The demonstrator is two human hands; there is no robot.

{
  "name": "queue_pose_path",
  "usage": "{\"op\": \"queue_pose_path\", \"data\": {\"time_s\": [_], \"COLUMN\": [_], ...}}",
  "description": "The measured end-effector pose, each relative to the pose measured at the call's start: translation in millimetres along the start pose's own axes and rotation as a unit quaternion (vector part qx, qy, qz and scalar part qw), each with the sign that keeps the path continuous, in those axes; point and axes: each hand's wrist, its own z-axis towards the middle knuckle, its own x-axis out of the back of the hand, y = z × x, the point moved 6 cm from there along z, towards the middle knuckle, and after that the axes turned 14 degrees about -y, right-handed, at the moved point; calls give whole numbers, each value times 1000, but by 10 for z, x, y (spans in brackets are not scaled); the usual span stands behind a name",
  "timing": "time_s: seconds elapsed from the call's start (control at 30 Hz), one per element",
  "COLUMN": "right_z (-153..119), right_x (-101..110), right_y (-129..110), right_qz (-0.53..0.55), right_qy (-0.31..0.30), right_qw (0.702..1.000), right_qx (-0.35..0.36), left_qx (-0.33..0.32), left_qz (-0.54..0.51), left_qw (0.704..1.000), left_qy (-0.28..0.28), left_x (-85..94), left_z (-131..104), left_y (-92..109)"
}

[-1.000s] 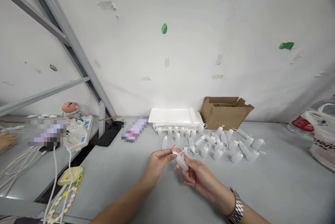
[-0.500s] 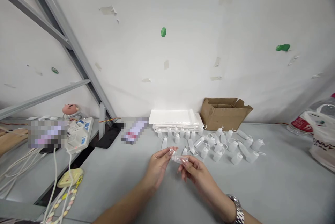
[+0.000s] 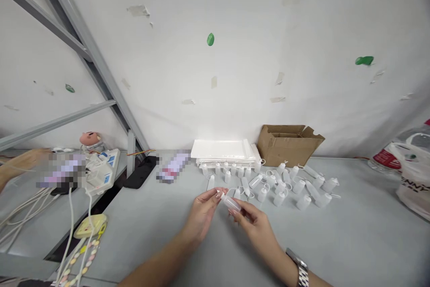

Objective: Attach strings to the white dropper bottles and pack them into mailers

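Note:
Between my hands, above the grey table, is a small translucent squeeze bottle [image 3: 231, 203] with a white cap. My left hand [image 3: 203, 211] pinches its cap end with thumb and forefinger. The fingers of my right hand [image 3: 250, 220] are closed around the lower body of the same bottle, which lies tilted. Just beyond, several similar squeeze bottles [image 3: 262, 194] stand or lie in a loose group, many with thin cap straps looping out. A row of smaller ones [image 3: 227, 176] stands farther back.
A stack of white packets [image 3: 221, 149] and an open cardboard box [image 3: 289, 146] stand against the wall. Phones [image 3: 174, 166], a power strip [image 3: 105, 173] and cables are at left, where another person's hand [image 3: 30, 160] shows. A plastic bag [image 3: 416, 179] is at right.
The bottle has turned in my hands and now slants down toward my right palm. My right fingers have shifted their hold on its body. The other person's hand at far left has moved upward.

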Motion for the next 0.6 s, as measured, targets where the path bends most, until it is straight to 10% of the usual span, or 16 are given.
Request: {"op": "queue_pose_path", "data": {"time_s": [0.37, 0.6], "right_z": [88, -57], "right_x": [-1, 61], "right_y": [0, -136], "right_qz": [41, -143], "right_qy": [-75, 9], "right_qw": [996, 982], "right_qx": [-24, 119], "left_qx": [-11, -16], "left_qz": [66, 92], "left_qw": [998, 996], "left_qy": [-14, 4], "left_x": [-21, 1], "left_z": [0, -9], "left_y": [40, 40]}}
